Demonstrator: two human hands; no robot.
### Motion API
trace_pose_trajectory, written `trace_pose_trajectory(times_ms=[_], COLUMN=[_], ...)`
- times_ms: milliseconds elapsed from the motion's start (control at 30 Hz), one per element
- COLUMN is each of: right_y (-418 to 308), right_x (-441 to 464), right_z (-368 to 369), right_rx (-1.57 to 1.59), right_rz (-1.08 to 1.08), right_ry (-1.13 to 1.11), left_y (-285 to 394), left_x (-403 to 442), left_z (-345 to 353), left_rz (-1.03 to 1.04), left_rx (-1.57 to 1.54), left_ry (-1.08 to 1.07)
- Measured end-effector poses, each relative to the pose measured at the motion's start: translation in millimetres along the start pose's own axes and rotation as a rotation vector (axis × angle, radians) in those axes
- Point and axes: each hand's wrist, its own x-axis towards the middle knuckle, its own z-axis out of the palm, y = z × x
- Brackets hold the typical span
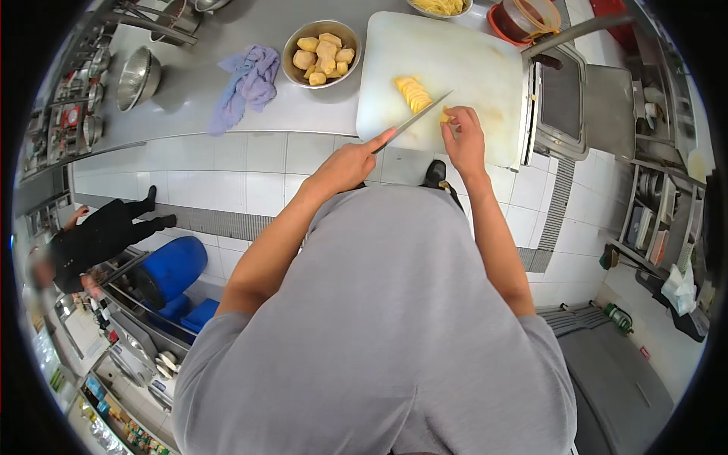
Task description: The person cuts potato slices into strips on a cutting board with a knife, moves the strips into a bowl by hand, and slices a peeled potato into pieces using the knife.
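Observation:
My left hand [351, 163] is closed round the dark handle of a knife [413, 121], whose blade slants up and right over the white cutting board [485, 68]. Beside the blade lies a row of thin yellow slices [412, 94]. To the right of the blade, my right hand [463, 136] has its fingers bent around a small yellow piece [445, 117] at the board. Left of the board, a metal bowl [287, 67] holds several peeled yellow chunks [326, 51].
A purple cloth [254, 80] and a metal colander [139, 79] lie on the steel counter [186, 83]. Behind the board are a bowl of yellow shreds [440, 6] and an orange-rimmed container [523, 19]. A person in black [102, 239] is at the far left, near a blue barrel [178, 265].

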Motion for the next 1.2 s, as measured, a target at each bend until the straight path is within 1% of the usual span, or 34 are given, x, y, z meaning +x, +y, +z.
trace_pose_trajectory(times_ms=[33, 100, 133, 167, 233, 300, 367, 400, 467, 500, 567, 600, 633, 667, 700, 767, 800, 867, 900, 933, 1000, 1067, 1100, 1167, 1200], right_y=[-0.9, 4.7, 8.8, 11.9, 18.4, 26.3, 28.2, 24.8, 20.7, 20.9, 20.5, 18.3, 15.7, 15.2, 15.5, 17.6, 20.2, 25.2, 26.2, 26.8, 22.7, 19.5, 19.4, 21.8, 24.1], right_x=[-0.7, 0.1, -0.3, -1.3, -5.9, -16.7, -19.2, -18.7, -21.8, -21.5, -15.2, -12.5, -9.0, -5.1, 0.5, 13.5, 18.4, 23.2, 23.4, 23.9, 22.9, 20.4, 18.8, 13.9, 12.0], right_z=[-3.0, -7.6, -8.8, -11.0, -13.1, -18.9, -22.8, -25.8, -27.8, -28.9, -27.9, -24.7, -21.8, -20.4, -20.3, -19.3, -20.0, -23.6, -24.1, -24.2, -25.1, -24.2, -23.4, -20.2, -18.1], right_rx=[0.013, -0.26, -0.276, -0.272, -0.196, -0.194, -0.083, -0.083, -0.081, -0.08, -0.199, -0.198, -0.234, -0.272, -0.274, -0.249, -0.248, -0.112, -0.111, -0.079, -0.047, 0.0, 0.002, -0.232, -0.232], right_rz=[-0.001, -0.348, -0.352, -0.358, -0.546, -0.558, -0.547, -0.553, -0.324, -0.318, -0.326, -0.325, -0.353, -0.379, -0.375, -0.315, -0.314, -0.388, -0.385, -0.341, -0.292, 0.085, 0.086, -0.136, -0.132], right_ry=[0.006, 0.009, -0.084, -0.074, -0.129, -0.157, -0.026, -0.023, 0.14, 0.138, 0.012, 0.017, -0.023, -0.065, -0.059, -0.202, -0.205, -0.133, -0.136, -0.101, -0.061, -0.043, -0.045, -0.048, -0.048], left_y=[5.5, 18.9, 23.7, 26.5, 28.7, 41.8, 50.5, 46.2, 39.7, 38.0, 34.9, 35.0, 35.2, 36.3, 36.9, 40.8, 44.1, 43.1, 39.2, 35.4, 32.5, 33.2, 34.2, 38.0, 42.0], left_x=[-3.1, -8.3, -8.1, -7.5, -9.6, -18.4, -22.8, -23.4, -21.7, -21.5, -22.3, -22.0, -20.8, -19.9, -19.4, -18.9, -19.3, -20.5, -20.1, -19.4, -19.7, -18.7, -18.4, -18.5, -18.1], left_z=[1.6, 2.0, 2.2, 4.0, 9.8, 8.2, 5.3, 10.3, 17.6, 20.2, 25.6, 27.6, 27.9, 26.7, 25.8, 20.8, 16.9, 17.0, 19.3, 20.7, 22.8, 24.7, 25.2, 23.3, 21.4], left_rz=[-0.047, -0.071, -0.09, -0.087, -0.076, -0.112, -0.135, -0.105, -0.076, -0.101, -0.129, -0.079, -0.026, -0.021, -0.044, -0.068, -0.072, -0.081, -0.053, -0.025, -0.055, -0.084, -0.083, -0.083, -0.09], left_rx=[-0.022, -0.022, -0.035, -0.025, 0.0, 0.028, 0.06, 0.042, 0.022, 0.005, -0.008, -0.021, -0.033, -0.028, 0.0, 0.026, 0.06, 0.09, 0.091, 0.095, 0.093, 0.09, 0.099, 0.109, 0.115], left_ry=[-0.014, -0.012, -0.011, -0.005, 0.022, 0.014, 0.02, 0.054, 0.08, 0.066, 0.047, 0.084, 0.121, 0.12, 0.097, 0.074, 0.074, 0.068, 0.101, 0.133, 0.096, 0.066, 0.067, 0.064, 0.055])
